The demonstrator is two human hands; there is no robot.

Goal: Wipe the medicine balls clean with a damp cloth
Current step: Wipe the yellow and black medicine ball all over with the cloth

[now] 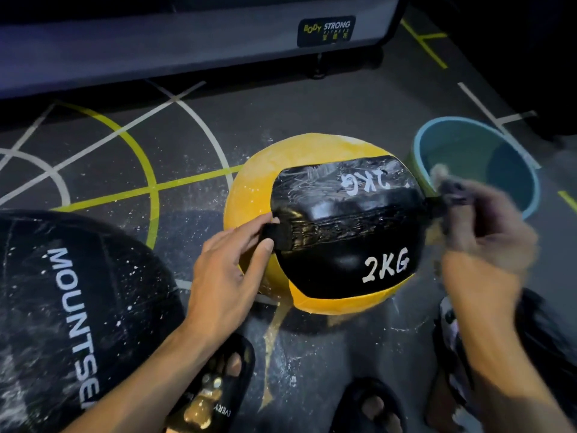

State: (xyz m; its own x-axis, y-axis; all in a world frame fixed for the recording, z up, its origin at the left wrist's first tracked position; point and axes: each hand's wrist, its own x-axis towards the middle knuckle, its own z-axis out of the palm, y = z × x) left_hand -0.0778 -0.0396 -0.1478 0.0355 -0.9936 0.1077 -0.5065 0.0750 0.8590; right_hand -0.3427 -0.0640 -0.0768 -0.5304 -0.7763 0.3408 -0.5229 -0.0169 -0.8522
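The strap end at the left edge of the yellow-and-black 2KG medicine ball (324, 226) is pinched by the left hand (231, 270). A cloth (443, 182), blurred, is gripped by the right hand (480, 232) at the ball's right edge. Two balls are counted on the floor (193, 145): this one centrally, a black ball (71, 307) near the left. One blue bucket (477, 160) is seen just beyond; open floor lies behind.

The right hand (480, 220) is smeared by motion blur, so its fingers and the cloth (443, 179) they seem to hold cannot be made out clearly. The black ball (62, 307) at the near left is cut off by the left and bottom edges, its lettering ending at "MOUNTSE". The right hand hides part of the tub (474, 164) rim, and the bench (187, 42) at the far side runs out of frame.
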